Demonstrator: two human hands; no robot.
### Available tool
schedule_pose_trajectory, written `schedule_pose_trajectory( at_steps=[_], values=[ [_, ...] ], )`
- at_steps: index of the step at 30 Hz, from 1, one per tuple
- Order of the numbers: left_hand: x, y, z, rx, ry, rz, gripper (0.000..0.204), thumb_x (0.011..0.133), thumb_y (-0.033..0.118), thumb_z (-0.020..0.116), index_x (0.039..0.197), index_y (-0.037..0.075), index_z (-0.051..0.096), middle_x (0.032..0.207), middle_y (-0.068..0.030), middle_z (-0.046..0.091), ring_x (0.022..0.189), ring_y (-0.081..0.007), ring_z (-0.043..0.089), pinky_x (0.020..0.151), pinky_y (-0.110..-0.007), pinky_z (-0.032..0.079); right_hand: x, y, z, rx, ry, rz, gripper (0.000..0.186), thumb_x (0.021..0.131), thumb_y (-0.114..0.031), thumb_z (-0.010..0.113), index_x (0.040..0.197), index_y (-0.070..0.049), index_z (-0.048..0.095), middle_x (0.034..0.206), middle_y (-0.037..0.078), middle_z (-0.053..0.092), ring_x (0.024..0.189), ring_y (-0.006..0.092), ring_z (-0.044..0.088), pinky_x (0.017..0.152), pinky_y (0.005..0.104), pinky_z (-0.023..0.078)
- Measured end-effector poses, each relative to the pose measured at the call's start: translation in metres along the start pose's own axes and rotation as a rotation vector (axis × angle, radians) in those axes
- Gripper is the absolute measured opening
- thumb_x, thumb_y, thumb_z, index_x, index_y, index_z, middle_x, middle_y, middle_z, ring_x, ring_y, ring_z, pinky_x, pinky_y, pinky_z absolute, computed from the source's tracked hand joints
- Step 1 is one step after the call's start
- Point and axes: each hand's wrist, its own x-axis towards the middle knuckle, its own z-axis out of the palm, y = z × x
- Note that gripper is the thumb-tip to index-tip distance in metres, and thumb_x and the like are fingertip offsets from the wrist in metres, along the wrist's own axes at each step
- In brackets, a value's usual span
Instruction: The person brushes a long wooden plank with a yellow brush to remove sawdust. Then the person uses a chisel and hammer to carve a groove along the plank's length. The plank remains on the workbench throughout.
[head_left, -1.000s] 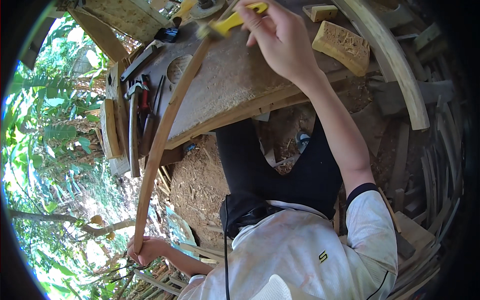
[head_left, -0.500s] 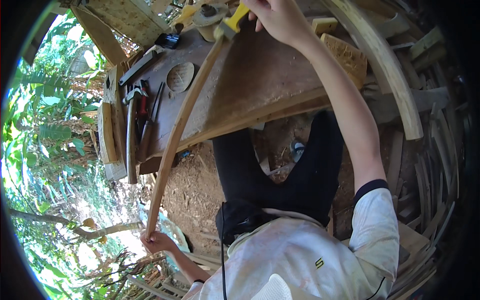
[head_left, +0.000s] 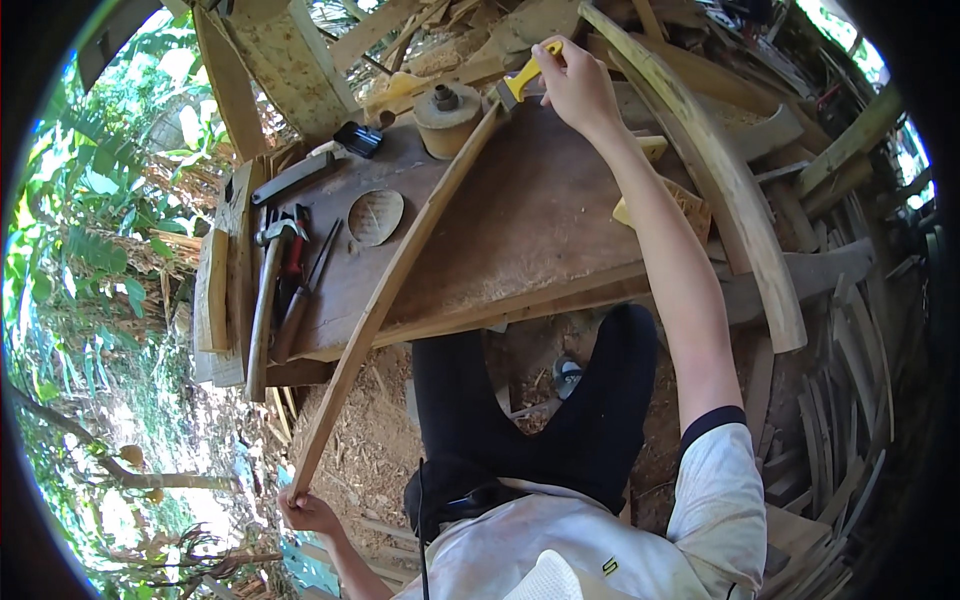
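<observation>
A long, slightly curved wooden strip [head_left: 372, 310] slants from lower left up across the workbench [head_left: 540, 215]. Its near end is gripped in my left hand [head_left: 312, 514], fingers closed around it, off the bench's left front. My right hand [head_left: 582, 92] reaches over the bench's far side and pinches the yellow handle of a paintbrush [head_left: 523, 77]. The brush head meets the strip's far end, beside a round block [head_left: 447, 120] with a dark knob on top.
Left on the bench lie a hammer [head_left: 266, 300], a pointed tool [head_left: 305, 290], a round wooden disc [head_left: 376, 218] and a small black container [head_left: 358, 139]. A curved pole [head_left: 735, 190] stands to the right, beside stacked wood strips [head_left: 835, 430]. Shavings cover the ground [head_left: 375, 425].
The view has tilted, so the bench sits lower in the picture and more of its far side shows. Both hands keep their hold, and the brush stays at the strip's far end.
</observation>
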Motion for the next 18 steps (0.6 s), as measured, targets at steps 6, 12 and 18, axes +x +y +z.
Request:
schedule_pose_trajectory(
  at_steps=[6, 12, 18],
  values=[
    [0.000, -0.002, 0.005, 0.012, 0.025, -0.057, 0.068, 0.106, 0.064, 0.041, 0.085, 0.001, 0.052, 0.072, -0.0017, 0.049, 0.058, -0.0106, 0.044, 0.048, -0.029, 0.037, 0.001, 0.019, -0.006, -0.228, 0.141, -0.107, 0.024, 0.104, -0.032, 0.055, 0.110, -0.012, 0.069, 0.096, 0.015, 0.076, 0.093, 0.0396, 0.072, 0.081, 0.0493, 0.055],
    [0.010, 0.029, -0.004, -0.017, 0.082, -0.400, 0.051, 0.110, 0.040, 0.046, 0.078, 0.001, 0.052, 0.064, 0.0000, 0.046, 0.051, -0.0090, 0.040, 0.042, -0.026, 0.032, -0.070, -0.056, -0.009, -0.044, -0.035, -0.269, 0.023, 0.104, -0.029, 0.057, 0.102, -0.007, 0.066, 0.092, 0.015, 0.074, 0.081, 0.0365, 0.074, 0.070, 0.0462, 0.058],
    [0.033, 0.089, 0.004, -0.293, -0.232, -0.578, 0.057, 0.110, 0.046, 0.051, 0.065, 0.011, 0.043, 0.055, 0.0042, 0.038, 0.043, -0.0062, 0.040, 0.038, -0.024, 0.029, -0.175, -0.126, -0.012, 0.268, -0.255, -0.564, 0.008, 0.099, -0.016, 0.066, 0.102, -0.009, 0.063, 0.082, 0.008, 0.070, 0.062, 0.0205, 0.070, 0.055, 0.0353, 0.055]
  ],
)
